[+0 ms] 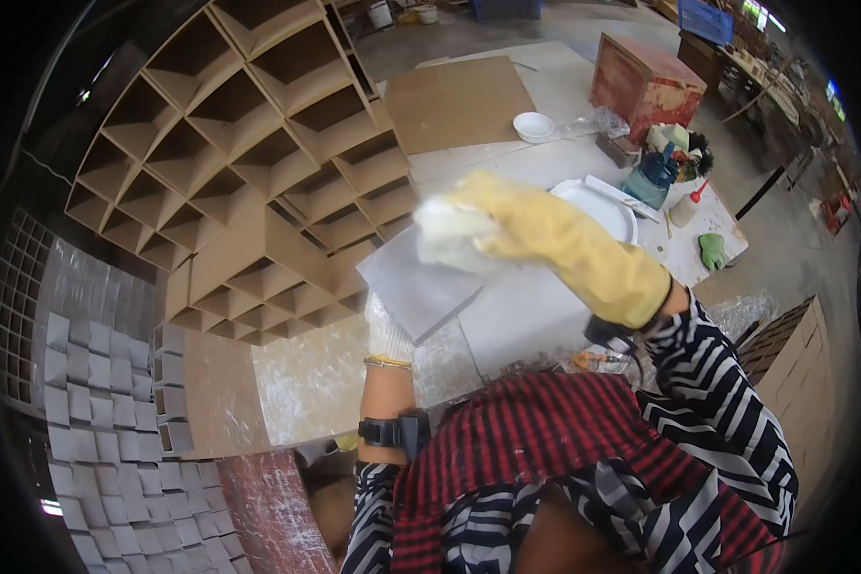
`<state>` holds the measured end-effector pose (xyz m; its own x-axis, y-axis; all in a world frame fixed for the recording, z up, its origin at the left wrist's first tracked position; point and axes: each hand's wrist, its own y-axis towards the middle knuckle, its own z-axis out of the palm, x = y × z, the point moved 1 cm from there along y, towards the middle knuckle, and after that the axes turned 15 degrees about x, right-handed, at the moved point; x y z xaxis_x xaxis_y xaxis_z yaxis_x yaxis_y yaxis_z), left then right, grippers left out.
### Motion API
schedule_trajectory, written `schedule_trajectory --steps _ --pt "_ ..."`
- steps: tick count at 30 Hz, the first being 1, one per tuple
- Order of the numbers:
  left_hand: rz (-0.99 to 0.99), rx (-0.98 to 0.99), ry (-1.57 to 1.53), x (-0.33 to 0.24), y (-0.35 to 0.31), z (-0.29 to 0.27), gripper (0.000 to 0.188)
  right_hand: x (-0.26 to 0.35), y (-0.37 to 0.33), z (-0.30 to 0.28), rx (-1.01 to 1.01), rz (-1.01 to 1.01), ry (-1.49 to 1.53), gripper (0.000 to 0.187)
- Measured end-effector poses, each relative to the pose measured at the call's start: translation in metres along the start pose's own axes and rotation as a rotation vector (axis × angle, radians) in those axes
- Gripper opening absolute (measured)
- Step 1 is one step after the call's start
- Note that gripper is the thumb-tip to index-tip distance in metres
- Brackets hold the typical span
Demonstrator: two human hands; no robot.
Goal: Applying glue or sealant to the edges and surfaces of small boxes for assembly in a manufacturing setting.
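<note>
While holding a grey box (pixel 419 285) in left hand (pixel 385 330), gripping white cloth (pixel 450 237) in right hand (pixel 512 212); seemingly midway, with brown boxes (pixel 225 251) bare.

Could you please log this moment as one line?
Left hand, white knit glove: holds grey rectangular box | right hand, yellow rubber glove: holds white wad over box

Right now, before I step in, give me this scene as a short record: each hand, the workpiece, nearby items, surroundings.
Left hand: white-gloved, holding the workpiece at its near-left edge
Right hand: yellow-gloved, gripping a white wad, motion-blurred
Workpiece: smooth, pale grey, flat-faced
Table, beyond right hand: round white tray, white bowl, red-tipped bottle
Left side: brown compartmented units, stacked grey pieces
Unclear: wad's material
</note>
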<state>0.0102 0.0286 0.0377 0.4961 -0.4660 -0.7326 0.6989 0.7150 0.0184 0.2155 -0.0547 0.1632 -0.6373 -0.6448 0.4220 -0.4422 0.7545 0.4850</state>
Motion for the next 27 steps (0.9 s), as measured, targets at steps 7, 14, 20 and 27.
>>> schedule_trajectory --steps 7,14,20,27 --pt "0.136 0.321 -0.065 0.005 0.001 -0.028 0.043 0.022 -0.028 0.019 0.675 0.264 0.025 0.059" --pt "-0.009 0.253 0.071 0.046 0.016 -0.082 0.047 0.035 -0.008 0.022 0.284 -0.192 -0.013 0.059" --pt "-0.198 0.121 0.103 0.032 -0.008 0.015 0.05 -0.03 0.02 0.016 0.294 0.034 -0.188 0.054" --pt "-0.278 0.058 -0.11 0.019 -0.02 0.02 0.041 0.035 0.004 0.029 0.354 -0.25 -0.1 0.053"
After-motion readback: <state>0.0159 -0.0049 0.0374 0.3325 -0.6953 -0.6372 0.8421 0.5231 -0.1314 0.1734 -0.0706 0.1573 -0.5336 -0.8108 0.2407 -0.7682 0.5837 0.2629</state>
